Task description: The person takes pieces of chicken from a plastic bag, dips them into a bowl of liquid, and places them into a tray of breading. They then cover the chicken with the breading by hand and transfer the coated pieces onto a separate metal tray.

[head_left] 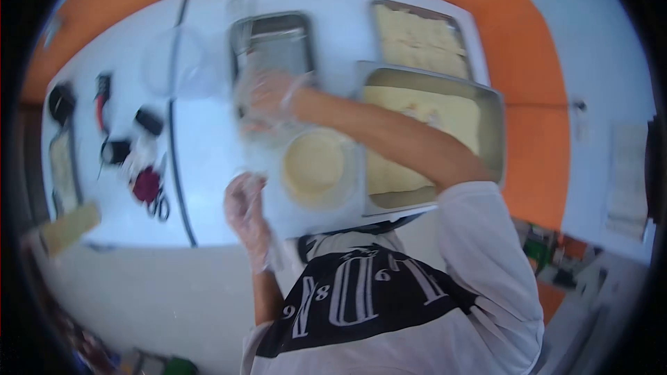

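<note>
Head view, heavily blurred and warped by the lens. Person in a white top with a dark lettered panel stands at a white tabletop (208, 132); both hands wear thin clear gloves.

Progress, judged: work looks mid-way. Round bowl (314, 165) already holds pale batter or dough, sitting near the tabletop's front edge. The large tray (486, 107) just right of it is filled with pale yellow sheet; the far tray (418, 38) beyond it is filled too. The steel tray (272, 42) at top centre looks bare metal, so filling it seems left to do.

Right hand (267, 97) reaches across above the bowl, at the near end of the steel tray; fingers seem curled around something clear, possibly film or a bag, but blur forbids certainty. Left hand (244, 212) hovers at the tabletop's front edge, left of the bowl, fingers loosely bent, holding nothing I can make out.

Count: trays 3 (2 filled, 1 bare); bowl 1; gloved hands 2; scissors (160, 205) 1, among small dark tools (114, 149) at left, number unclear.
</note>
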### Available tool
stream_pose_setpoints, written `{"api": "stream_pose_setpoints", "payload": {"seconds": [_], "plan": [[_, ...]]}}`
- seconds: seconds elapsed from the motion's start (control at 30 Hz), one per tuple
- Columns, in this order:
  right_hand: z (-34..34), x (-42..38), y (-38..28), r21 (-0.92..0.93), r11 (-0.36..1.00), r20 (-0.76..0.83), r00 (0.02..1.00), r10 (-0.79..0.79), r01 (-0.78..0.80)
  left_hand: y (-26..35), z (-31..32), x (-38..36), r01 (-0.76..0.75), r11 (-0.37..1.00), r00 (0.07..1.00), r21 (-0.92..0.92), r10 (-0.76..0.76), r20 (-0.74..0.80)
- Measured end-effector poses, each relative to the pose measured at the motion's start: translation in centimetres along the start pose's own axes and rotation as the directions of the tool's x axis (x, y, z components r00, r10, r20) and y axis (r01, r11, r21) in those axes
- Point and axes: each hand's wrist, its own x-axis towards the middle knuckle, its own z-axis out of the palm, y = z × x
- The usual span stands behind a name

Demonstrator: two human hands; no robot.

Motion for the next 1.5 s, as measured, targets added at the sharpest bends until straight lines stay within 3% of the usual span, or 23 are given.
{"api": "stream_pose_setpoints", "payload": {"seconds": [0.07, 0.1, 0.13, 0.17, 0.27, 0.33, 0.37, 0.43, 0.5, 0.57, 0.63, 0.67, 0.7, 0.77, 0.8, 0.83, 0.87, 0.97, 1.07, 1.13, 1.27, 1.43, 1.5], "plan": [[2.2, 0.9, 0.0, 0.108, 0.993, -0.037, 0.998, 0.046, -0.042, 0.0, 0.0, 0.6, 0.010, 0.999, 1.000, 0.041, -0.010, -0.002], [12.1, 4.7, -0.2, 0.078, 0.983, -0.238, 0.954, 0.181, -0.167, 0.8, 0.4, 0.8, -0.007, 0.997, 1.000, 0.082, 0.006, 0.013], [6.0, 2.3, -0.3, 0.116, 0.982, -0.245, 0.954, 0.171, -0.146, 1.6, 1.1, 1.0, 0.022, 0.995, 1.000, 0.102, -0.021, -0.009], [12.5, 5.5, 0.0, 0.110, 0.973, -0.419, 0.878, 0.232, -0.204, 2.5, 1.7, 1.0, -0.062, 0.991, 0.998, 0.115, 0.059, 0.035], [3.3, 0.8, -0.4, 0.129, 0.962, -0.281, 0.921, 0.268, -0.241, 2.7, 1.9, 2.0, -0.150, 0.988, 0.976, 0.030, 0.143, 0.164], [0.1, -1.0, -1.2, 0.415, 0.811, -0.263, 0.799, 0.541, -0.413, 3.7, 2.4, 2.7, -0.163, 0.982, 0.971, 0.092, 0.143, 0.191], [-2.5, -2.5, -1.1, 0.419, 0.805, -0.270, 0.788, 0.553, -0.421, 4.1, 2.5, 3.1, -0.160, 0.974, 0.978, 0.161, 0.134, 0.162], [-7.1, -5.4, -0.5, 0.677, 0.585, -0.023, 0.782, 0.623, -0.446, 4.8, 3.6, 5.4, -0.247, 0.946, 0.952, 0.211, 0.196, 0.237], [-6.0, -6.9, 0.7, 0.519, 0.799, -0.102, 0.907, 0.410, -0.303, 6.5, 4.8, 7.4, -0.521, 0.783, 0.806, 0.339, 0.322, 0.496], [-0.9, -4.2, 2.7, 0.631, 0.734, -0.161, 0.884, 0.439, -0.250, 9.4, 8.0, 7.5, -0.564, 0.730, 0.781, 0.386, 0.319, 0.537], [-6.9, -9.7, 3.7, 0.812, 0.454, 0.091, 0.848, 0.521, -0.367, 9.4, 9.3, 9.5, -0.653, 0.605, 0.714, 0.456, 0.291, 0.636], [-6.9, -9.5, 4.4, 0.695, 0.665, -0.055, 0.901, 0.430, -0.274, 8.4, 9.5, 10.6, -0.572, 0.667, 0.757, 0.476, 0.206, 0.620], [-10.5, -12.2, 3.5, 0.803, 0.505, 0.027, 0.866, 0.499, -0.316, 7.6, 9.7, 11.5, -0.487, 0.725, 0.786, 0.487, 0.120, 0.607], [-12.2, -12.9, 3.7, 0.727, 0.614, -0.023, 0.883, 0.469, -0.307, 8.3, 10.6, 11.4, -0.228, 0.862, 0.849, 0.452, -0.051, 0.526], [-13.7, -14.0, 3.4, 0.869, 0.307, 0.165, 0.813, 0.559, -0.388, 8.5, 10.8, 10.7, -0.234, 0.855, 0.864, 0.463, -0.035, 0.501], [-15.4, -14.2, 3.0, 0.901, -0.026, 0.371, 0.739, 0.562, -0.433, 8.9, 10.4, 10.1, -0.066, 0.952, 0.862, 0.298, -0.095, 0.497], [-15.8, -14.4, 3.0, 0.904, -0.016, 0.364, 0.749, 0.554, -0.428, 8.8, 10.5, 9.7, 0.118, 0.987, 0.834, 0.110, -0.159, 0.528], [-15.9, -15.1, 3.1, 0.864, 0.166, 0.342, 0.797, 0.498, -0.475, 8.0, 9.9, 9.9, 0.373, 0.911, 0.813, -0.177, -0.228, 0.536], [-15.2, -15.0, 2.3, 0.934, 0.107, 0.247, 0.829, 0.501, -0.342, 9.7, 9.0, 9.2, 0.354, 0.928, 0.832, -0.111, -0.259, 0.492], [-14.7, -14.8, 2.2, 0.928, -0.086, 0.350, 0.768, 0.536, -0.363, 8.9, 8.4, 9.5, 0.324, 0.941, 0.836, -0.099, -0.235, 0.496], [-11.9, -13.9, 1.8, 0.939, -0.172, 0.340, 0.738, 0.583, -0.298, 8.8, 7.7, 8.8, 0.276, 0.959, 0.856, -0.062, -0.215, 0.470], [-13.3, -14.5, -0.3, 0.904, -0.427, 0.235, 0.816, 0.528, 0.016, 9.1, 7.1, 8.3, 0.274, 0.958, 0.867, -0.080, -0.210, 0.452], [-13.1, -14.6, -0.3, 0.920, -0.391, 0.212, 0.807, 0.552, 0.026, 8.9, 6.9, 8.4, 0.274, 0.956, 0.872, -0.107, -0.200, 0.448]]}}
